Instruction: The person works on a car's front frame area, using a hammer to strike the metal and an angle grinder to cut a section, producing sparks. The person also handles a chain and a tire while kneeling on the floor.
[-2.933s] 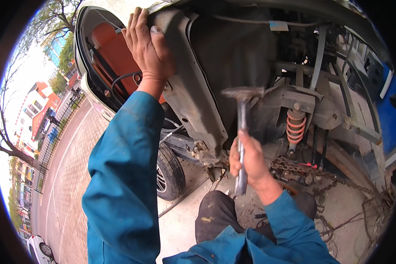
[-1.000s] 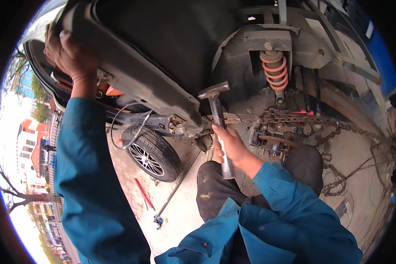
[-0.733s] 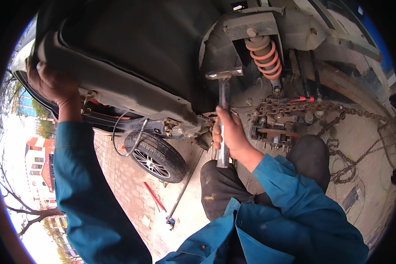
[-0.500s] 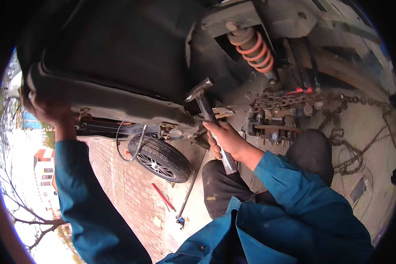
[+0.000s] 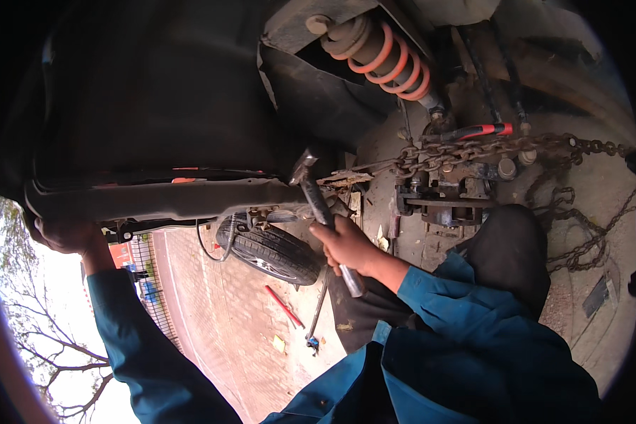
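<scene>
My right hand [image 5: 352,246] is closed round the handle of a hammer [image 5: 318,201]. The hammer's steel head points up, close to the torn, rusty end of a long dark body rail [image 5: 162,203] on a car. At the far left, my left hand [image 5: 67,237] grips the end of that body rail, its fingers partly hidden behind the edge. Above the rail spreads the black wheel-arch liner [image 5: 162,92]. A shock absorber with a red coil spring [image 5: 396,63] hangs at the upper middle.
A rusty chain [image 5: 466,150] stretches across the brake assembly [image 5: 449,205], beside a red-and-black tool handle [image 5: 484,130]. More chain [image 5: 579,247] lies on the right floor. A wheel [image 5: 268,251], a red bar [image 5: 284,306] and a long metal rod [image 5: 318,311] are on the ground below the rail.
The view has shifted, so the spring looks larger and farther left. My right hand and the hammer appear slightly lower and left. My left hand stays on the rail's end, lower in view.
</scene>
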The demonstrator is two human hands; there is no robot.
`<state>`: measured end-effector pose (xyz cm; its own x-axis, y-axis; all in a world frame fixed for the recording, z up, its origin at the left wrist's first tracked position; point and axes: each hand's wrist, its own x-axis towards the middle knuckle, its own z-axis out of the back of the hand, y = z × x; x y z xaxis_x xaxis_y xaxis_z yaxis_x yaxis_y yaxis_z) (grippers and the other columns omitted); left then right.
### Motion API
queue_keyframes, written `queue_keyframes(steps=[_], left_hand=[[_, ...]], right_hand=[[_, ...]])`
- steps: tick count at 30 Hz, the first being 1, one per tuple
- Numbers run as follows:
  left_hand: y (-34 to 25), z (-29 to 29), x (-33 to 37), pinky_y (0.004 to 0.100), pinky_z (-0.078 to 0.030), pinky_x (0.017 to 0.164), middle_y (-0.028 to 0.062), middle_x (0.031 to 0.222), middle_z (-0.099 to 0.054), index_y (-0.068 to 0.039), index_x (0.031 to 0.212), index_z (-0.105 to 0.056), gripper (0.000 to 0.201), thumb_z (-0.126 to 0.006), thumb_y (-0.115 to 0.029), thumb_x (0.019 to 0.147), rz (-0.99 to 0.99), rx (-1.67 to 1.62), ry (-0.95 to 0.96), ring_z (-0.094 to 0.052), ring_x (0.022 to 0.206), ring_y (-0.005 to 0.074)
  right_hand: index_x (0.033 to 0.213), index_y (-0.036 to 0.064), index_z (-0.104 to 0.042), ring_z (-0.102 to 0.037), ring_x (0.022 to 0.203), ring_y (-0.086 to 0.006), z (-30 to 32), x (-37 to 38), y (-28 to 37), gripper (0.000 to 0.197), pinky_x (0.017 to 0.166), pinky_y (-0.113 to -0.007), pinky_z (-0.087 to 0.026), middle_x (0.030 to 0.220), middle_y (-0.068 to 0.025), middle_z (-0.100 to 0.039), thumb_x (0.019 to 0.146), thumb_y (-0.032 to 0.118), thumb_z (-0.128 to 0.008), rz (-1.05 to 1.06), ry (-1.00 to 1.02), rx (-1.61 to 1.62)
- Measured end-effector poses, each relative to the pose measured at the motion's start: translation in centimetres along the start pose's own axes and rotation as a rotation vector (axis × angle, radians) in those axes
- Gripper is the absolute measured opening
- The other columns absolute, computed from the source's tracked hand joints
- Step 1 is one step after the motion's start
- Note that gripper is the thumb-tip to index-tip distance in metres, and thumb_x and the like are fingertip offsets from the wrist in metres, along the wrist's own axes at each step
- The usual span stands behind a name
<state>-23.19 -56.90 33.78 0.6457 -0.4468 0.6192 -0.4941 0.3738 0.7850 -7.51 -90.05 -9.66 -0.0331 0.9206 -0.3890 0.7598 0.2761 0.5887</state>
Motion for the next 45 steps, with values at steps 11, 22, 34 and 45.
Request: queue_keyframes(steps=[11,22,34,45], left_hand=[[2.5,0.7,0.0,0.0494,-0.058,0.098,0.0181,0.113,-0.077,0.0,0.111,-0.078,0.054,-0.088,-0.043,0.08,-0.116,0.147,0.085,-0.071,0.112,0.0374],[6.9,1.2,-0.7,0.0443,-0.063,0.099,0.0166,0.123,-0.078,-0.002,0.124,-0.076,0.065,-0.087,-0.05,0.081,-0.283,0.199,0.141,-0.077,0.111,0.0338],[1.0,1.8,2.2,0.0482,-0.061,0.104,0.0161,0.124,-0.079,-0.005,0.119,-0.077,0.054,-0.086,-0.042,0.081,-0.194,-0.188,0.159,-0.077,0.115,0.035],[0.0,1.9,0.8,0.0436,-0.06,0.105,0.0155,0.128,-0.077,-0.003,0.126,-0.076,0.061,-0.086,-0.044,0.082,0.023,-0.126,0.197,-0.075,0.118,0.0326]], right_hand=[[0.106,0.0052,-0.048,-0.058,0.042,-0.0138,1.5,1.5,-2.7,0.034,0.037,-0.034,-0.047,0.058,-0.0026,-0.053,0.111,0.033,-0.067,0.291,-0.067,0.077],[0.098,0.001,-0.051,-0.053,0.039,-0.0142,2.8,2.5,-1.8,0.025,0.036,-0.033,-0.042,0.057,-0.0042,-0.054,0.105,0.017,-0.069,0.194,-0.03,0.253],[0.098,0.0017,-0.06,-0.057,0.047,-0.0139,2.0,1.5,-0.1,0.012,0.041,-0.035,-0.045,0.063,-0.0037,-0.059,0.099,0.013,-0.065,0.096,0.145,0.144],[0.089,0.0023,-0.059,-0.053,0.039,-0.0133,0.2,1.1,0.9,0.013,0.04,-0.035,-0.044,0.055,-0.0023,-0.053,0.099,0.01,-0.063,0.207,0.113,0.145]])
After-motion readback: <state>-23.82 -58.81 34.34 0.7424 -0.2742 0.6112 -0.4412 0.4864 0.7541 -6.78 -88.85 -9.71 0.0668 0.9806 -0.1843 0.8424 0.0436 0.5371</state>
